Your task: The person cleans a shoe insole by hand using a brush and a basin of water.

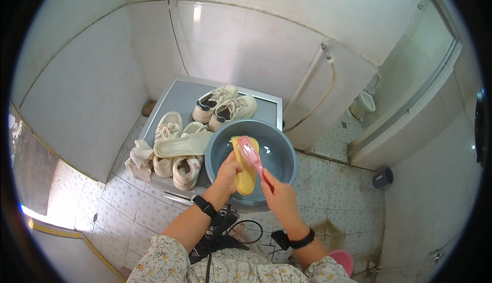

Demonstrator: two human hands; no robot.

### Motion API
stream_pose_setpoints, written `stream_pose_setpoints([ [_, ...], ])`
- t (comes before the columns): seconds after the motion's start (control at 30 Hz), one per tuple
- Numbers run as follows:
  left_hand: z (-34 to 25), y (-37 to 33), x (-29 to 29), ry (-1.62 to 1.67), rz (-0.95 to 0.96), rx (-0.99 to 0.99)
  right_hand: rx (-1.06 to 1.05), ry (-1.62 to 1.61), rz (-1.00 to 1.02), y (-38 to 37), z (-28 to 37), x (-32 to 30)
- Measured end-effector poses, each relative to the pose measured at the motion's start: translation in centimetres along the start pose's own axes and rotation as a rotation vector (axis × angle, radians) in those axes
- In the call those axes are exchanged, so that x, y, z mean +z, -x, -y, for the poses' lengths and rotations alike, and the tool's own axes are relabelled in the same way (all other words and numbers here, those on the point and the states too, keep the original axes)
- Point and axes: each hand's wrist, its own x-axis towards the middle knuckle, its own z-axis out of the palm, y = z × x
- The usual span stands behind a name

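Observation:
Over a grey-blue basin [283, 156] my left hand [227, 174] grips a yellow insole [246, 181] by its left edge. In my right hand [280, 193] is the handle of a pink brush [250, 150], with fingers closed round it. The brush head lies against the upper part of the insole; its bristles are hidden underneath. Water shows in the basin. Left of the basin, a whitish insole [183, 145] rests across a pair of pale shoes [185, 174]. Another pair of white shoes [236, 109] with dark linings stands behind the basin.
The basin and shoes stand on a grey-topped cabinet [177, 97] against the wall. Crumpled whitish cloth-like pieces [139, 160] lie at its left edge. A hose [328, 91] hangs from a wall tap. A dark bin [382, 178] and a pink basin [342, 260] are on the floor at right.

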Motion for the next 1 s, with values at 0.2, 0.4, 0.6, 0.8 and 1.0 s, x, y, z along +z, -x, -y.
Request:
stream_pose_setpoints([
  [0.2, 0.4, -0.3, -1.4, -0.005, -0.041, 0.015, 0.137, 0.345, -0.042, -2.6, -3.3, 0.3],
  [0.4, -0.5, -0.5, -1.2, -0.035, -0.123, 0.005, 0.117, 0.582, 0.232, -3.7, -4.4, 0.7],
  [0.6, -1.0, -0.2, -1.4, 0.077, -0.012, -0.035, 0.099, -0.1, 0.06, 0.6, -2.1, -2.5],
  [0.8, 0.3, -2.1, -1.5, 0.128, -0.16, -0.097, 0.028, -0.153, 0.107, 5.2, 1.6, -1.4],
  [1.0, 1.5, -2.0, -1.4, -0.177, -0.22, -0.068, -0.019, 0.04, 0.066, 1.0, 3.4, 0.8],
])
